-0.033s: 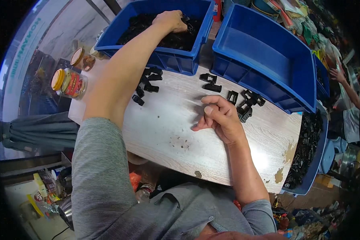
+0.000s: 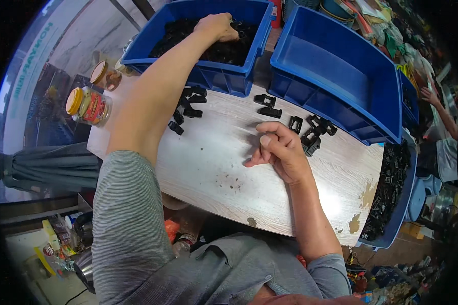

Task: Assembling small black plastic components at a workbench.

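My left hand [image 2: 216, 26] reaches down into the blue bin [image 2: 219, 76] at the far left, which holds a heap of small black plastic parts [image 2: 180, 31]. Its fingertips sink among the pieces, so whether they grip one is hidden. Over the middle of the table hovers my right hand [image 2: 281, 152], palm turned inward, fingers loosely bent and apart, holding nothing. Just beyond it lie several black plastic clips [image 2: 310, 134], with two more clips [image 2: 268, 105] to their upper left. Another small cluster of black clips [image 2: 191, 104] rests beside my left forearm.
A second blue bin [image 2: 336, 56], with a bare inside, stands at the far right of the table [image 2: 213, 168]. Below the right edge, a blue crate [image 2: 392, 193] holds many black parts. Two lidded jars [image 2: 90, 105] stand at the left. Another person's hand [image 2: 430, 95] shows far right.
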The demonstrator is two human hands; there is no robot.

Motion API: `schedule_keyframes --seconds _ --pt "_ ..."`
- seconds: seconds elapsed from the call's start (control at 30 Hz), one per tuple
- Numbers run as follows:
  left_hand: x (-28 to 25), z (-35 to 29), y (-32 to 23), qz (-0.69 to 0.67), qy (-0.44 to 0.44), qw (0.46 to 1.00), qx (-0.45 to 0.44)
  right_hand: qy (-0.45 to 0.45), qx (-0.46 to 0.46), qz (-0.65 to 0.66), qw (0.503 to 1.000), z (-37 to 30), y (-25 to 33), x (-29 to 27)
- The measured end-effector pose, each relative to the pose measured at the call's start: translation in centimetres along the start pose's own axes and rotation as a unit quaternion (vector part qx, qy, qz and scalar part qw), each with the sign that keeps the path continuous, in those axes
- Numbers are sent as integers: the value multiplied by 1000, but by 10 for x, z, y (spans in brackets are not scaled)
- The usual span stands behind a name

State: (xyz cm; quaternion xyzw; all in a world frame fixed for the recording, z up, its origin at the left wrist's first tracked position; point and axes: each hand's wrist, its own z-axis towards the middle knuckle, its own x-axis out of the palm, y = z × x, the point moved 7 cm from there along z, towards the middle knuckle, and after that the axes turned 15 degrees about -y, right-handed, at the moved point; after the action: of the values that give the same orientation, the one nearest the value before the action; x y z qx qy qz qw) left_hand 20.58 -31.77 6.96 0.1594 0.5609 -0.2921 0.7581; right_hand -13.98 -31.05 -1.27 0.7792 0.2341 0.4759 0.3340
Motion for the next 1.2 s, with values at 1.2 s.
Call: schedule_keyframes --seconds 1.2 --pt "-64 -219 100 -179 -447 865 -144 -12 -6 -12 1000 2 -1 -1"
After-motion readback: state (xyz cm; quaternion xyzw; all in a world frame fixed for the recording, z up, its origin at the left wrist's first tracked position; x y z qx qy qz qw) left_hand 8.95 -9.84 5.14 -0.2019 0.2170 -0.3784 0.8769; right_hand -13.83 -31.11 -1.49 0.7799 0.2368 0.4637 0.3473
